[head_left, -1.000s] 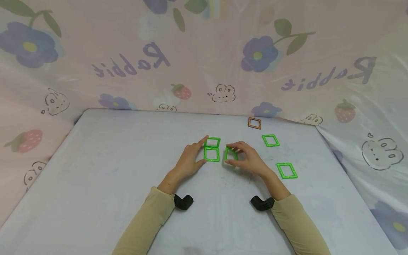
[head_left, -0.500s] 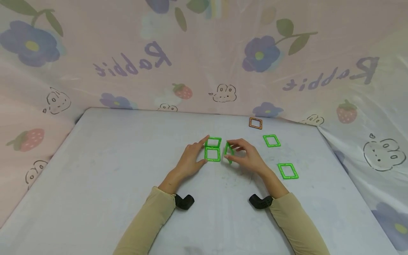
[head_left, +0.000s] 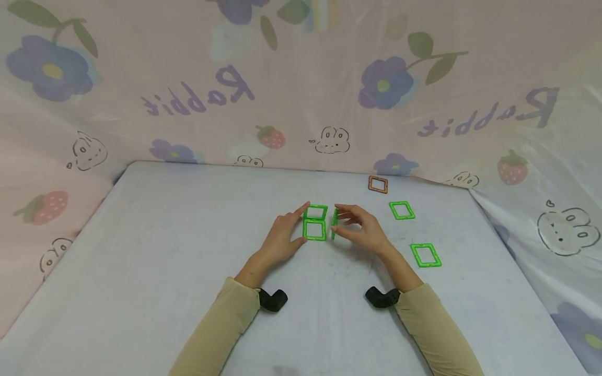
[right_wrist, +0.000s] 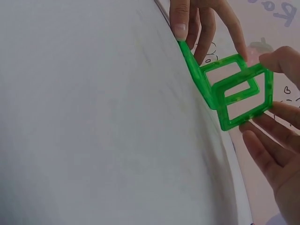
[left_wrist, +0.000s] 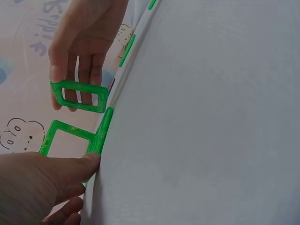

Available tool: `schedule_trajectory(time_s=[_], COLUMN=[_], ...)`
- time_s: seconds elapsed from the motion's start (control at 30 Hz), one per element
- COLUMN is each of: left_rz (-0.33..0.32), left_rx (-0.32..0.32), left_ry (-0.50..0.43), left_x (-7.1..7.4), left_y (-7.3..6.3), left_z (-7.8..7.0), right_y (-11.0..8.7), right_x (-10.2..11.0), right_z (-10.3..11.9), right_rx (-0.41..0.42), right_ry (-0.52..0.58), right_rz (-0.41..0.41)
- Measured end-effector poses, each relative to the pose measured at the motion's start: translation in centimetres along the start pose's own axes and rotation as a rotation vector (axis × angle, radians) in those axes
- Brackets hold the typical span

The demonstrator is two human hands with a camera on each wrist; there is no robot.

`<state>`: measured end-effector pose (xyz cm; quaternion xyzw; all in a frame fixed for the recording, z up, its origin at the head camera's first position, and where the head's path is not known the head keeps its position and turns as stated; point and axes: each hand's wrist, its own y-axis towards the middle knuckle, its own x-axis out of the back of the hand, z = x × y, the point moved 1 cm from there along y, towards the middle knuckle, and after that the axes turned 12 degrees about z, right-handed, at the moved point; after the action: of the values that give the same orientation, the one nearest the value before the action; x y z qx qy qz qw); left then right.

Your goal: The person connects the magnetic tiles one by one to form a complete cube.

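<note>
Two green square-frame magnetic tiles meet along an edge mid-table: a flat tile (head_left: 314, 239) lies on the surface, and an upright tile (head_left: 317, 207) stands at its far side. My left hand (head_left: 276, 241) holds this pair from the left, thumb at the flat tile's near corner and index finger at the upright one's top. My right hand (head_left: 366, 225) pinches a third green tile (right_wrist: 221, 105) on edge, thumb near, fingers far. In the head view that third tile is almost edge-on, a small gap right of the pair. In the left wrist view, the pair's upright tile (left_wrist: 70, 127) partly hides behind my left hand.
Two more green square tiles lie flat at the right, one farther back (head_left: 402, 202) and one nearer (head_left: 426, 265). An orange square tile (head_left: 378, 177) lies by the far edge. A printed curtain (head_left: 291, 104) rises behind the white table (head_left: 164, 261).
My right hand has turned the third green tile from facing the camera to nearly edge-on, upright beside the pair. My left hand stays in place on the joined tiles.
</note>
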<state>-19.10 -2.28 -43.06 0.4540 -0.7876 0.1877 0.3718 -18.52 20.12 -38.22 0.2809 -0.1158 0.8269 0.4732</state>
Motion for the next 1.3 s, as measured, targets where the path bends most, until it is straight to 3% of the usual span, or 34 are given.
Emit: schedule_trajectory(time_s=[0.47,0.77,1.13,1.3], left_rz=[-0.010,0.001,0.038,0.044], left_rx=[-0.018,0.000,0.035,0.035], left_ry=[-0.011,0.001,0.027,0.028], left_x=[0.1,0.1,0.2,0.1], left_y=[-0.1,-0.1,-0.1,0.0], left_z=[-0.1,-0.1,-0.5,-0.6], right_y=[0.2,1.0,1.1,1.0], right_x=[-0.2,-0.6,-0.9,-0.8], right_z=[-0.3,-3.9,-4.0,-2.7], right_rx=[0.084,0.051,0.032,0.046], right_ry=[0.065,0.087,0.107,0.102], right_rz=[0.057,0.108,0.100,0.100])
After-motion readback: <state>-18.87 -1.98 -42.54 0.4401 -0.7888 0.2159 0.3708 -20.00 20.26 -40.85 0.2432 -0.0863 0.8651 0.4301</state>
